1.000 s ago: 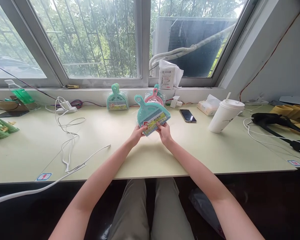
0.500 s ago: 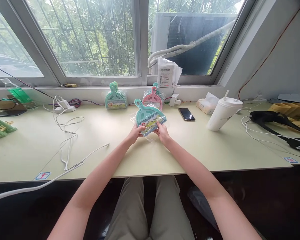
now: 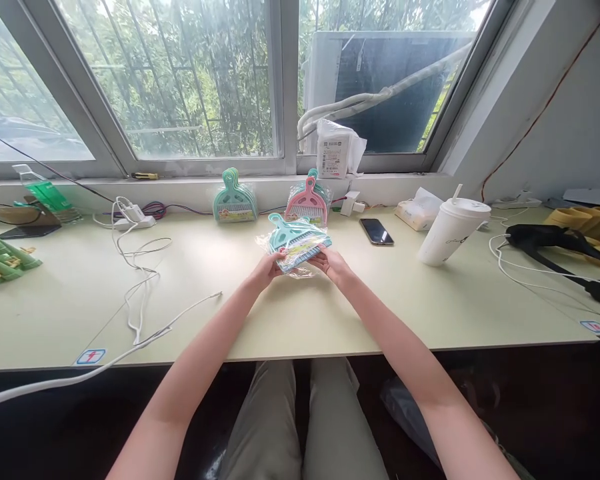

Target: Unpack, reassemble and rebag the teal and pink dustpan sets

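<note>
A teal dustpan-and-brush set (image 3: 300,241) in clear plastic wrap is held above the table, tilted, its handle pointing up and left. My left hand (image 3: 269,269) grips its lower left corner, thumb on top. At the right edge, my right hand (image 3: 331,262) holds it with the fingers partly underneath. Behind it, pink and teal wrapped sets (image 3: 309,202) lean against the wall below the window. Further left, a stack of green wrapped sets (image 3: 235,201) leans there too.
On the pale table (image 3: 290,333), a phone (image 3: 377,231), a tissue box (image 3: 417,212) and a white cup (image 3: 450,232) stand to the right. Loose white cables (image 3: 143,270) lie left. Black straps (image 3: 545,243) are far right; a green bottle (image 3: 45,193) is far left.
The held set has tipped back flatter, its handle lower, and my right hand has shifted slightly further under its edge. The whole view has shifted slightly.
</note>
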Demonstrator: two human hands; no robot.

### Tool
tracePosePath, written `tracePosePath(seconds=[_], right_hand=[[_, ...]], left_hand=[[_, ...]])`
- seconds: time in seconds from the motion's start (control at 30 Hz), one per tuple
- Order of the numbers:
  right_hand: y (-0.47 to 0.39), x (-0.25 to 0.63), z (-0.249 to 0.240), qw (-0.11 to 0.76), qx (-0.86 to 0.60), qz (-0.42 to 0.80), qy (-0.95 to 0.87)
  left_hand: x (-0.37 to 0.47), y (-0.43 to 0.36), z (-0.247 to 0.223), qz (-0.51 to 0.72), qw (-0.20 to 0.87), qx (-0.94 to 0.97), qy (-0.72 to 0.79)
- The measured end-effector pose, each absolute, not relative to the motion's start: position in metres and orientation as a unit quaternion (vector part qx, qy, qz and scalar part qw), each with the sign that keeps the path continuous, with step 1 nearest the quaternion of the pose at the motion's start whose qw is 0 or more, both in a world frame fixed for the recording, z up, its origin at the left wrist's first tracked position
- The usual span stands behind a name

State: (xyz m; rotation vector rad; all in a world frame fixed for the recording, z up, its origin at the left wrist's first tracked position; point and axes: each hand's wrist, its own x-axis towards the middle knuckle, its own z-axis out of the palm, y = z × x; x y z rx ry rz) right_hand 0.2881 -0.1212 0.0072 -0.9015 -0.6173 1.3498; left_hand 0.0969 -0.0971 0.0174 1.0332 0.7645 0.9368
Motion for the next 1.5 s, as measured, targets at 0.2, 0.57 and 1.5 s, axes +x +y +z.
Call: tracePosePath(seconds=[0.2, 0.57, 1.5], right_hand=[[-0.125, 0.297, 0.010, 0.628, -0.454, 0.487, -0.403], [-0.136, 0.291, 0.023, 0.666, -0.438, 0.169, -0.580], [-0.102, 0.314, -0.007, 0.665, -0.506, 0.250, -0.489]], left_hand=[[0.073, -0.071, 0.014, 0.500, 0.669, 0.353, 0.421], [0.054, -0.079, 0.029, 0.400, 0.706, 0.428, 0.398], [0.065, -0.089, 0.020, 0.329, 0.583, 0.694, 0.266]])
